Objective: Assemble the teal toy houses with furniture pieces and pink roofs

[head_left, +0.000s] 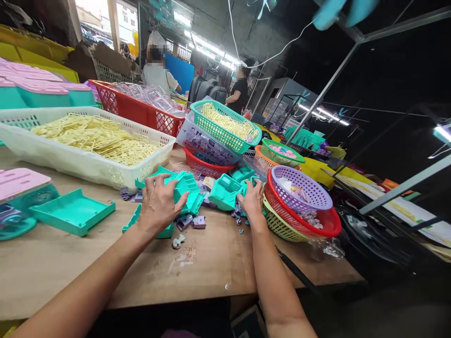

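Observation:
My left hand is over a heap of teal plastic parts, its fingers spread and its thumb pointing right. Under its palm, a teal tray-shaped part lies partly hidden. My right hand reaches to the right end of the heap, fingers apart and curved, touching or just above the teal pieces; its fingertips are partly hidden. Between the hands sits a rounded teal part. Small grey-purple pieces and a small white figure-like piece lie in front on the wooden table.
A white basket of pale yellow pieces stands at left, near a teal tray and a pink-lidded teal item. Behind are a red crate and a teal basket. Stacked purple and red baskets stand right. Two people are farther back.

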### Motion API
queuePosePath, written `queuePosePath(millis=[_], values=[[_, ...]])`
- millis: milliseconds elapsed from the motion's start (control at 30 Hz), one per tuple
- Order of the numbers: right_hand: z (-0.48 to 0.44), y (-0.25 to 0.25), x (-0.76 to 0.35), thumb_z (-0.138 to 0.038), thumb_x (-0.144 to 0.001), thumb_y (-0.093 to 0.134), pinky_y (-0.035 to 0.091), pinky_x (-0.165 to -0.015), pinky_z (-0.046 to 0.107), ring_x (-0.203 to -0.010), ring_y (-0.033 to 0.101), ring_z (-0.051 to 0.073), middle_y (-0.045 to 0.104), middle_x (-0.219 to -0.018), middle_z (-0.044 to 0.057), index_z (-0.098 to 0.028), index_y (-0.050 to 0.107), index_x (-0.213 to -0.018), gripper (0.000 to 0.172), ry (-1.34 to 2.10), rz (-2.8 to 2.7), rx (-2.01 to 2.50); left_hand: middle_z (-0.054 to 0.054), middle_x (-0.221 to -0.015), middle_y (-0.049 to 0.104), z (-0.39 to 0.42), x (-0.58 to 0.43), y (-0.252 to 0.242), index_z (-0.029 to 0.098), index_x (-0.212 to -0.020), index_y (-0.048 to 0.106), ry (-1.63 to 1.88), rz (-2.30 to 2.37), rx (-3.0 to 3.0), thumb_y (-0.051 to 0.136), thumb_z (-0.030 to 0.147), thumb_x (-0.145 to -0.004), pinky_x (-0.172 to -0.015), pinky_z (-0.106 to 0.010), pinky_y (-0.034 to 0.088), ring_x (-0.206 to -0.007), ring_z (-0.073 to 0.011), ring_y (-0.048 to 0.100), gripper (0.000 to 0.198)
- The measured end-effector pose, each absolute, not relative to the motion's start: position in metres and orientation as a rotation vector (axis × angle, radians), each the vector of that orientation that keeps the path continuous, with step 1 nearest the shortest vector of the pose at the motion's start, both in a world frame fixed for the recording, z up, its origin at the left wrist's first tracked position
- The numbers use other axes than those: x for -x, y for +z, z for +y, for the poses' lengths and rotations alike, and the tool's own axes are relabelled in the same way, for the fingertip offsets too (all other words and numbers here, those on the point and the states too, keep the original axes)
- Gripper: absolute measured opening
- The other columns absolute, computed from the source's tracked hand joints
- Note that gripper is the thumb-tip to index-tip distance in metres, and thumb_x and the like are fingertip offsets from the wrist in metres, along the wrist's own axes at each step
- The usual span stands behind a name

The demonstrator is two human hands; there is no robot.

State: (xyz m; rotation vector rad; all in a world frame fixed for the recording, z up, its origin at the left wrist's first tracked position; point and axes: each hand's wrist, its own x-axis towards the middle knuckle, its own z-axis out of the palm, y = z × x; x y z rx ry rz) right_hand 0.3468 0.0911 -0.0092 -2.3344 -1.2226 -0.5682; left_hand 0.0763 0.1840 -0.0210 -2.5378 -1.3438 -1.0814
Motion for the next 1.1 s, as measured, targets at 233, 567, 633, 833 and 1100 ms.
queuePosePath(millis=[233,567,633,833,1100], values=[[0.056,-0.024,-0.308,-0.036,-0.084,0.067,0.038,-0.106,0.045,-0.124,0.045,0.028,0.050,-0.132,0.012,-0.021,0.059,-0.122,0.042,-0.463,-1.732,1.924,-0.017,-0.105,0.054,0.176,-0.081,-0.029,0.011,-0.121,0.061,-0.971,-1.469,2.484,0.042,0.058,-0.090,-0.089,-0.045,0.046,-0.103,-0.0357,0.051,0.060],[0.055,-0.031,-0.315,-0.029,-0.094,0.051,0.044,-0.094,0.037,-0.095,0.060,0.020,0.068,-0.096,0.004,-0.021,0.064,-0.092,0.016,-0.005,-1.574,1.659,-0.018,-0.113,0.055,0.174,-0.085,-0.010,0.010,-0.123,0.060,-0.808,-1.769,2.640,0.047,0.040,-0.087,-0.093,-0.051,0.048,-0.108,-0.0358,0.058,0.049],[0.034,-0.024,-0.315,-0.039,-0.094,0.050,0.048,-0.083,0.031,-0.088,0.061,0.017,0.067,-0.094,0.002,-0.023,0.063,-0.097,0.021,0.207,-1.271,1.443,-0.017,-0.114,0.055,0.174,-0.084,-0.007,0.011,-0.122,0.062,-0.813,-1.779,2.642,0.046,0.032,-0.085,-0.092,-0.049,0.050,-0.104,-0.0333,0.060,0.045],[-0.028,-0.056,-0.295,-0.053,-0.085,0.058,0.053,-0.066,0.032,-0.073,0.063,0.018,0.068,-0.088,0.001,-0.025,0.061,-0.100,0.032,0.832,-0.634,1.298,-0.009,-0.108,0.055,0.148,-0.074,0.008,0.010,-0.119,0.064,-1.260,-1.302,2.576,0.046,0.028,-0.088,-0.094,-0.042,0.051,-0.103,-0.0249,0.058,0.039],[-0.068,-0.064,-0.311,-0.048,-0.093,0.046,0.045,-0.101,0.045,-0.112,0.057,0.026,0.059,-0.117,0.013,-0.020,0.058,-0.116,0.038,0.125,-1.041,1.979,-0.012,-0.111,0.059,0.077,-0.075,-0.038,0.016,-0.118,0.059,-1.144,-0.126,2.869,0.063,0.017,-0.084,-0.082,-0.039,0.054,-0.095,-0.0234,0.058,0.034]])
